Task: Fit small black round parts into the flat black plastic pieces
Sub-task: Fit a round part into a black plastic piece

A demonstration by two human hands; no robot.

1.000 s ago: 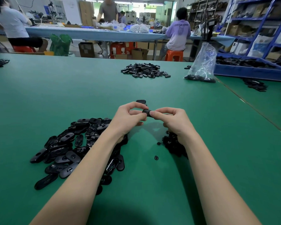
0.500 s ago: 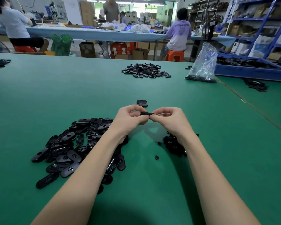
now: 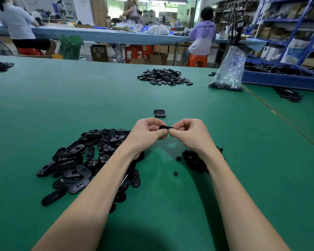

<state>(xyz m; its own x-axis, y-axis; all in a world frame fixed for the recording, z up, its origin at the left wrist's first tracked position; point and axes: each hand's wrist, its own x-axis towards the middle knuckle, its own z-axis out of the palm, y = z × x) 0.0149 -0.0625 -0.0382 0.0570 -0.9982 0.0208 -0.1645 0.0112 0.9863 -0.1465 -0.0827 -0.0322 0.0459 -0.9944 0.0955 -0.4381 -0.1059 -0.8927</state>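
Observation:
A flat black oval plastic piece (image 3: 165, 127) is held edge-on above the green table, pinched between my left hand (image 3: 146, 132) and my right hand (image 3: 188, 133). Their fingertips meet under its middle; whether a round part sits in it is hidden. A pile of loose flat black pieces (image 3: 83, 160) lies under and left of my left forearm. A smaller heap of small black round parts (image 3: 194, 160) lies under my right wrist, with one stray round part (image 3: 175, 173) in front of it. Two flat pieces (image 3: 159, 113) lie side by side just beyond my hands.
Farther back on the green table (image 3: 80, 98) lies another heap of black pieces (image 3: 164, 77). A clear plastic bag (image 3: 228, 71) with black parts stands at the right, next to a blue tray (image 3: 283, 78). People sit at a long table behind.
The flat piece has turned from tilted to nearly level between my fingers, and both hands have closed tighter on it. The piles have not moved.

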